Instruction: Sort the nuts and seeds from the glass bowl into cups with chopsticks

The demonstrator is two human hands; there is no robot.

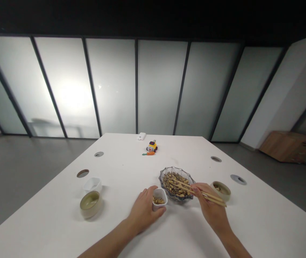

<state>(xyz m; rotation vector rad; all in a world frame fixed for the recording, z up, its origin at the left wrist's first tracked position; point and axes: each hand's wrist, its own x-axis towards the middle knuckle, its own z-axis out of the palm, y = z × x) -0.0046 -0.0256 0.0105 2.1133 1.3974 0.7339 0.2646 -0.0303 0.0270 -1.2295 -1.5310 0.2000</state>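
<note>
My left hand (pixel 145 211) is wrapped round a small white square bowl (pixel 164 193), which holds some brown and yellowish pieces. Just right of it stands a scalloped clear glass bowl (pixel 163 171), heaped with a mix of striped seeds and yellowish pieces (pixel 175 182). A pair of wooden chopsticks (pixel 209 196) is gripped in my right hand (pixel 209 206), their tips down at the heap in the glass bowl. Behind my right hand sits an olive-green cup (pixel 225 193) with a few pieces inside, partly hidden by the hand.
At left are another olive-green cup (pixel 90 206) and a white bowl (pixel 93 183). Farther back lie a yellow toy vehicle (pixel 152 146), an orange toy carrot (pixel 150 153) and a white box-like object (pixel 141 136). Round holes, including one at left (pixel 83 173), pierce the white table (pixel 126 165).
</note>
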